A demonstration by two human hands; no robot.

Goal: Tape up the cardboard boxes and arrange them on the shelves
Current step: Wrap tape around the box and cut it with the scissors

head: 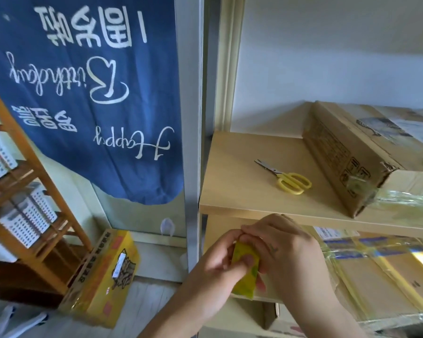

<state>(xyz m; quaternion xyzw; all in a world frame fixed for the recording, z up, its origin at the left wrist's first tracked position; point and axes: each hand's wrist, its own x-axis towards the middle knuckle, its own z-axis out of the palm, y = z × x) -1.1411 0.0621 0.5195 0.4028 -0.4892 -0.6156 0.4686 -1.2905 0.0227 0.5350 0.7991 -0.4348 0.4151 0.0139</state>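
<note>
Here, both hands, left (220,262) and right (286,250), pinching a glossy yellow-green tape roll (245,272), beside taped cardboard box (366,154).

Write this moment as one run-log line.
left hand: holds tape roll | right hand: picks at tape roll | scissors: on shelf

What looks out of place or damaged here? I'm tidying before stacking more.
The scissors lie loose on the upper shelf beside the box. That box's near corner looks torn and crumpled, with its tape wrinkled. Both hands hold the tape roll.
</note>
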